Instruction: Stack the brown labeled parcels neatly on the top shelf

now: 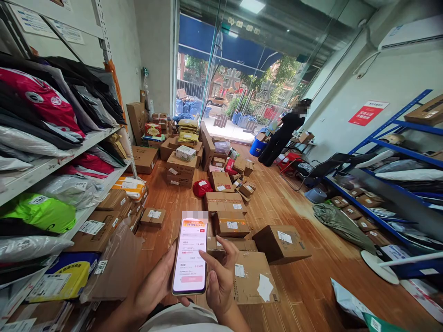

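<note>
A smartphone (190,256) with a lit screen showing a list sits upright in front of me, low in the middle of the head view. My left hand (154,287) grips it from the left and underneath. My right hand (219,276) is beside its right edge, thumb bent toward the screen and fingers loosely curled behind. Just beyond the phone, cardboard parcels (230,223) lie on the wooden floor.
White shelving (51,167) on the left is packed with bagged parcels. Blue racking (387,143) on the right holds boxes and bags. Many boxes (281,243) litter the floor toward the glass entrance. A person in black (282,136) stands near the door beside a black chair (320,169).
</note>
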Motion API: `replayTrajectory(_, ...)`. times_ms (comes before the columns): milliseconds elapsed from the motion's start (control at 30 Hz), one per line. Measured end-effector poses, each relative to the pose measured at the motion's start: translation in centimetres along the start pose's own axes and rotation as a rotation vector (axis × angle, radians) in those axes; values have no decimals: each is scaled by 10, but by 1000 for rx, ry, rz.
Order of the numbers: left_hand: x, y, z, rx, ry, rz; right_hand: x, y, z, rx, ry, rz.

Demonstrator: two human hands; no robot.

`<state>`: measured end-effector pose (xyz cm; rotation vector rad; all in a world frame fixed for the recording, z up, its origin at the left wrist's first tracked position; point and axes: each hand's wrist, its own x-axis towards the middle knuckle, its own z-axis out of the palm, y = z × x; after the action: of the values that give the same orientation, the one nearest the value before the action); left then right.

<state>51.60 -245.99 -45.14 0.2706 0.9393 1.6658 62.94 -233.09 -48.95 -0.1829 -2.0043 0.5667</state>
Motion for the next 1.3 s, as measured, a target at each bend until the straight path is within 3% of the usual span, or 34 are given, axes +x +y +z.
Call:
replayTrajectory(100,1,-2,-3,-16,-31,0,-2,0,4,120,33,63)
replayTrajectory(167,1,-2,-4,-15,-60,-14,0,-1,9,305,10,272)
replayTrajectory(267,-1,0,-4,3,-64,-1,10,-6,16,603,-133,687)
replayTrajectory(333,-2,2,-3,11,-60,5,20,-10,18,722,-182,841)
replayTrajectory(400,-3,2,-2,20,-76,7,28,-14,20,771,-172,905)
replayTrajectory(667,-4,0,-2,48,-96,49,42,-26,23,733,-92,1014)
replayTrajectory(867,-6,1,0,50,-93,26,41,-29,22,845,-57,1061)
replayTrajectory(1300,-2,-7,-13,-35,-96,15,39,-27,16,752,-53,937)
